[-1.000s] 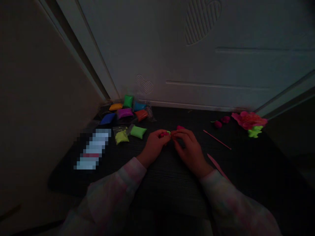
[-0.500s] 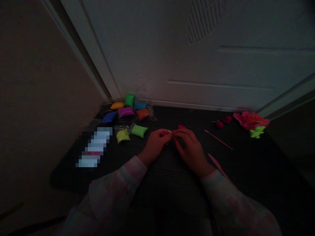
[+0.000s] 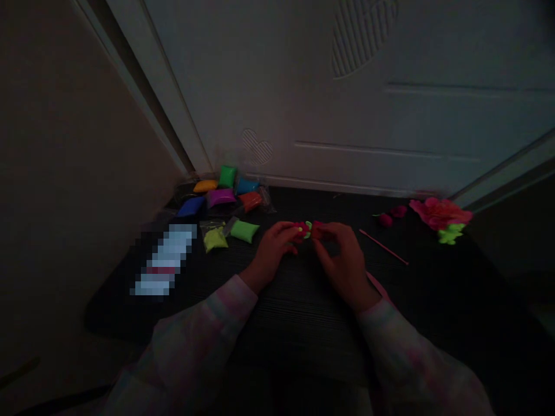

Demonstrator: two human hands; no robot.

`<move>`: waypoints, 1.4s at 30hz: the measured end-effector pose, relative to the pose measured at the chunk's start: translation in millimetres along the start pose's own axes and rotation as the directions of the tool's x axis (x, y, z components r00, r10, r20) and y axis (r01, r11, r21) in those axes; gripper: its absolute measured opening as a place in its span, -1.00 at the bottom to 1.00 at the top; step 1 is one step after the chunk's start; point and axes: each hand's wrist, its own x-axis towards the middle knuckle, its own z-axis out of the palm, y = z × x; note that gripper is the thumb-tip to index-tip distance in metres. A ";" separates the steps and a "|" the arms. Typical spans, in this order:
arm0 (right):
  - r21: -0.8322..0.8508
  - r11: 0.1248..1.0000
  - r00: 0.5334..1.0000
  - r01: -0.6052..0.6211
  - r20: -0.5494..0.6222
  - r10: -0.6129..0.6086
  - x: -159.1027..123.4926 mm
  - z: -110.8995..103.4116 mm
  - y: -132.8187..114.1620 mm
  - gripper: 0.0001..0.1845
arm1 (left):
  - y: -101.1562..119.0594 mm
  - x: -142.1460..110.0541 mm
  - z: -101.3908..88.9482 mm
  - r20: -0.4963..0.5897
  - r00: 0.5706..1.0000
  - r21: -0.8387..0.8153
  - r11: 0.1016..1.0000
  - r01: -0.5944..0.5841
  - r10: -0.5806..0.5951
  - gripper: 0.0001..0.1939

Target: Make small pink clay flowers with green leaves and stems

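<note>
Over the dark table [image 3: 299,329], as the head view shows, the left hand [image 3: 271,254] pinches a small red flower shape [image 3: 300,231] beside a light-green loop [image 3: 308,229], while the right hand [image 3: 347,266] curls at a nearby red lump [image 3: 318,227], its grip impossible to tell.

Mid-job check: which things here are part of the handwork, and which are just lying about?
Apparently in use:
- red-and-green piece, held by the left hand
- red lump at the right hand; grip unclear

Lying about, though some may be supplies:
- packets
- thin pink tool
- pink blade
- pink flower
- green piece
- red ball
</note>
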 end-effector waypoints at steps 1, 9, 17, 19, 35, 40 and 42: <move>0.026 0.999 0.999 -0.043 -0.022 0.044 0.0 0.0 0.7 -0.74 | 0.8 -0.4 0.3 -0.001 1.000 -0.023 1.000 0.000 0.000 -0.79; 0.088 0.992 0.996 -0.086 0.006 0.086 -1.7 1.0 1.8 -0.67 | 0.4 -1.0 0.2 -0.042 0.995 0.069 0.994 -0.089 0.093 -0.80; 0.044 0.998 0.999 -0.038 0.030 0.036 -1.5 0.5 -0.3 -0.67 | 5.2 -2.4 1.9 -0.094 0.985 0.201 0.972 -0.121 0.142 -0.84; 0.045 0.999 0.999 -0.030 0.025 0.028 -1.8 0.7 -0.2 -0.68 | 5.8 -2.9 2.8 -0.096 0.985 0.217 0.969 -0.122 0.145 -0.84; 0.256 0.942 0.975 -0.219 0.024 0.220 0.9 -3.2 9.1 -0.69 | 9.4 5.2 -16.1 0.216 0.950 0.416 0.859 -0.299 0.226 -0.45; 0.274 0.941 0.980 -0.199 0.058 0.191 0.8 -1.9 8.0 -0.69 | 7.1 5.9 -17.1 0.244 0.928 0.477 0.798 -0.367 0.281 -0.50; 0.279 0.940 0.980 -0.198 0.071 0.185 0.9 -1.9 7.2 -0.69 | 6.8 5.8 -16.8 0.248 0.924 0.475 0.795 -0.378 0.291 -0.55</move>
